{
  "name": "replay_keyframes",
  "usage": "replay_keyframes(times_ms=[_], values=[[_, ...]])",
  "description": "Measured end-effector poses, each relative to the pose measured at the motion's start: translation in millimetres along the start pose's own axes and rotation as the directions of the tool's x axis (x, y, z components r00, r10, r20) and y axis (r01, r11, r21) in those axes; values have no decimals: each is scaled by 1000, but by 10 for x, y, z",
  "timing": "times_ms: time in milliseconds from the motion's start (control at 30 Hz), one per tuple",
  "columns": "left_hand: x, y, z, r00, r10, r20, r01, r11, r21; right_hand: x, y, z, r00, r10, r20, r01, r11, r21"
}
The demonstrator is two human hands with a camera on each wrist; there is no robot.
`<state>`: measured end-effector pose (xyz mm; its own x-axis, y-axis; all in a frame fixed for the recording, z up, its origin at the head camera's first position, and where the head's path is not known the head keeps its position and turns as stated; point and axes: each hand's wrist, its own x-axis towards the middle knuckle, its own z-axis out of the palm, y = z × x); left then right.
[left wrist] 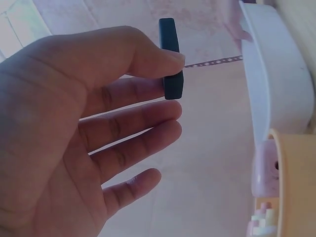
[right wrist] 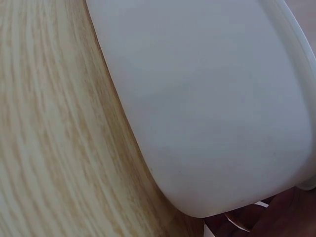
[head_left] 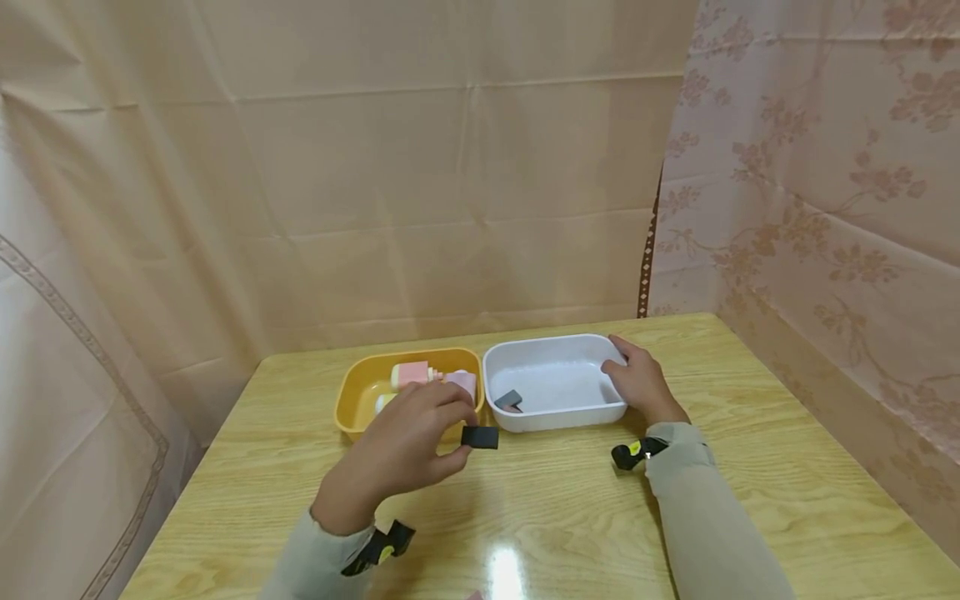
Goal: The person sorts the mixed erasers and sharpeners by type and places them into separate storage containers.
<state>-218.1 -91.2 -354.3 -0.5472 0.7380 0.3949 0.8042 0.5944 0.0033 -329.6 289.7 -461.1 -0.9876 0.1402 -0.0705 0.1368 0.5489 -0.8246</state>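
My left hand (head_left: 408,437) pinches a small flat black rectangular block (head_left: 480,437) between thumb and index finger, above the table in front of the bins. In the left wrist view the block (left wrist: 171,59) stands on edge, and the other fingers are spread apart. My right hand (head_left: 641,383) grips the right end of a white plastic bin (head_left: 555,417), thumb over the rim. Inside that bin, at its left end, lies a grey block (head_left: 508,398) with a small pinkish piece beside it. The right wrist view is mostly filled by the bin's outer wall (right wrist: 207,108).
A yellow bin (head_left: 348,400) stands against the white one's left side. It holds a pink-and-cream bottle (head_left: 411,374), a pale pink item (head_left: 461,382) and a whitish item partly hidden by my left hand. Curtains (head_left: 450,208) hang behind the wooden table (head_left: 570,517).
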Motion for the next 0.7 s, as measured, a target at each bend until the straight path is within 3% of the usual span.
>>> replay_keyframes(times_ms=[433, 700], values=[[177, 20, -63, 995, 25, -97, -28, 999, -29, 13, 24, -6, 1000, -21, -4, 21, 1000, 8], [290, 55, -119, 995, 22, -100, -25, 999, -21, 9, 24, -12, 1000, -9, 4, 9, 1000, 12]])
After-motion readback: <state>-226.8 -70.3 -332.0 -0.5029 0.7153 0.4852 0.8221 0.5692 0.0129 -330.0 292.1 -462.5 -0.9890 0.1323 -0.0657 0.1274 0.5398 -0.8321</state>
